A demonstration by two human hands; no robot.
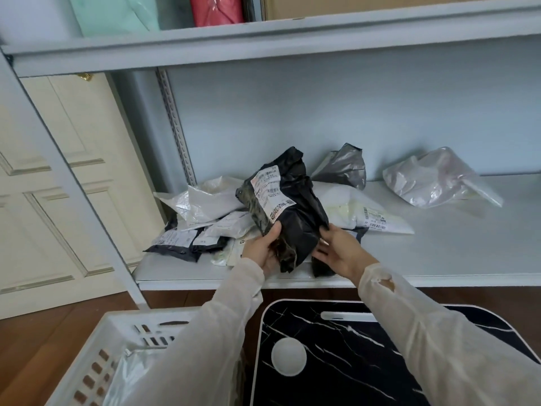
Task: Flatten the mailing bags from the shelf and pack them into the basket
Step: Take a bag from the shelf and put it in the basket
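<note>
Crumpled black mailing bag (288, 206) upright between left hand (260, 250) and right hand (339, 253), fingers (320, 249) clasping its lower edges above tabletop (439, 253). Probably best laid flat, smoothed outward from centre, then dropped in basket (117, 326) below-left of fingers.

The black mailing bag (292, 224) I hold carries a white shipping label (270, 194) with barcodes and small print, all too blurred for me to read. The white bag (345, 206) behind it bears a barcode label (376, 220) that is just as illegible. No brand or number reads clearly.
</note>
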